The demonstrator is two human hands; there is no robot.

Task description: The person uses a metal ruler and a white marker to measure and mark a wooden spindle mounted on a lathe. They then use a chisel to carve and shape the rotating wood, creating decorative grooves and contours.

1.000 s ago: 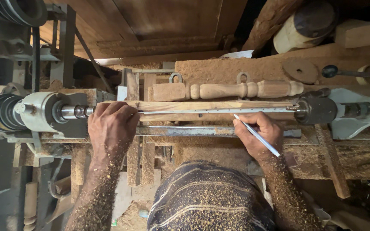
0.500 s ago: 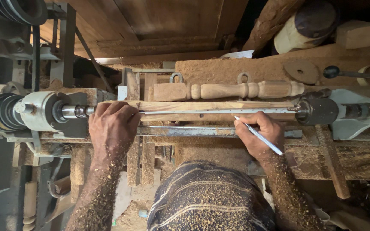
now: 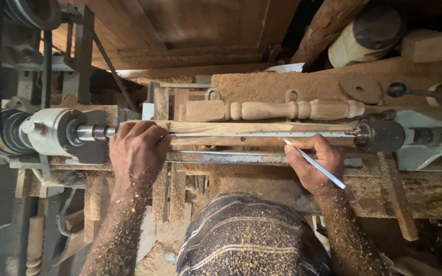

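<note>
A square wooden blank is mounted lengthwise in a wood lathe. A thin metal ruler lies along its near face. My left hand presses down on the ruler's left end, by the headstock spindle. My right hand holds a pen in a writing grip, its tip touching the ruler and blank right of centre. Both forearms are dusted with wood chips.
A finished turned spindle hangs just behind the blank. The headstock with pulleys and belt is at the left, the tailstock at the right. A metal tool rest runs below the blank. Sawdust covers the bench.
</note>
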